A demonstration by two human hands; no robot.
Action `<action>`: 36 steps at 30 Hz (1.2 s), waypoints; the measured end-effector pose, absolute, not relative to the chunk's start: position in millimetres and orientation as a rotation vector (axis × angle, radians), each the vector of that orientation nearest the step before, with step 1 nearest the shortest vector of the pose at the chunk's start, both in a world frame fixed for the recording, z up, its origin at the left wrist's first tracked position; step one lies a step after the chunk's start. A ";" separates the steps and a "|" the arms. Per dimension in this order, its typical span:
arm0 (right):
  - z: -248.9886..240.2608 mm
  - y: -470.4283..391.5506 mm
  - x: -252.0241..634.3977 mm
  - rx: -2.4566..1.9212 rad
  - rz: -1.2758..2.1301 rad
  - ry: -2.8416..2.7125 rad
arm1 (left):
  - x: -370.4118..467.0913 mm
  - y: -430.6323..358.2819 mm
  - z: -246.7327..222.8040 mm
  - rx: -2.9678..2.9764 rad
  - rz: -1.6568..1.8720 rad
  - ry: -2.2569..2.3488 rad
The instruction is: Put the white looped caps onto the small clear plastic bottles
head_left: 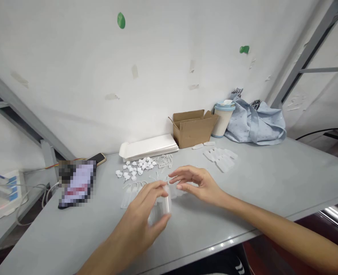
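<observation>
My left hand (pixel 142 215) grips a small translucent plastic bottle (pixel 166 204) upright between thumb and fingers, above the table. Close to the bottle's top is my right hand (pixel 201 185), its fingers apart and nothing visible in them. Several clear bottles (pixel 130 196) with thin curved tubes at their tops lie beyond the left hand, partly hidden by it. More translucent pieces sit behind the right hand, too covered to make out. Farther back are a heap of small white caps (pixel 142 165) and a cluster of thin curved tubes (pixel 165 161). Flat translucent bottles (pixel 222 158) lie to the right.
Along the wall stand a stack of white boxes (pixel 152 147), an open cardboard box (pixel 194 131), a lidded cup (pixel 222 118) and a light blue cloth bag (pixel 256 122). A phone (pixel 100 158) and a blurred item (pixel 79 183) lie left, near a power strip (pixel 5 198) with cables.
</observation>
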State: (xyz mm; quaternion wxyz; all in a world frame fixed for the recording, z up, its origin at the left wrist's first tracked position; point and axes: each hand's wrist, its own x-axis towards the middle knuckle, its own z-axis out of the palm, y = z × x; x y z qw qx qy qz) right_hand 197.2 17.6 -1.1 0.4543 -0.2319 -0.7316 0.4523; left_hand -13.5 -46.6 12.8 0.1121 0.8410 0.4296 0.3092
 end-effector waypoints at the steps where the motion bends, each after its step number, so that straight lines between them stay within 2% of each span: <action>1: -0.4 17.6 197.4 -0.605 1.020 -1.829 | -17.7 -55.2 8.6 2.443 0.858 1.283; 3: -0.5 18.1 197.7 -0.652 0.860 -1.891 | -25.9 -70.5 -1.7 2.400 0.780 1.311; 9: -10.1 21.1 195.0 -0.630 0.653 -2.086 | -35.7 -83.7 -23.3 2.394 0.712 1.276; 26: -9.9 42.0 208.2 -0.665 0.437 -2.131 | -37.6 -75.7 -9.8 2.520 0.584 1.366; 36: -3.1 88.7 248.5 -0.941 0.178 -2.050 | -50.7 1.4 9.3 2.469 0.689 1.467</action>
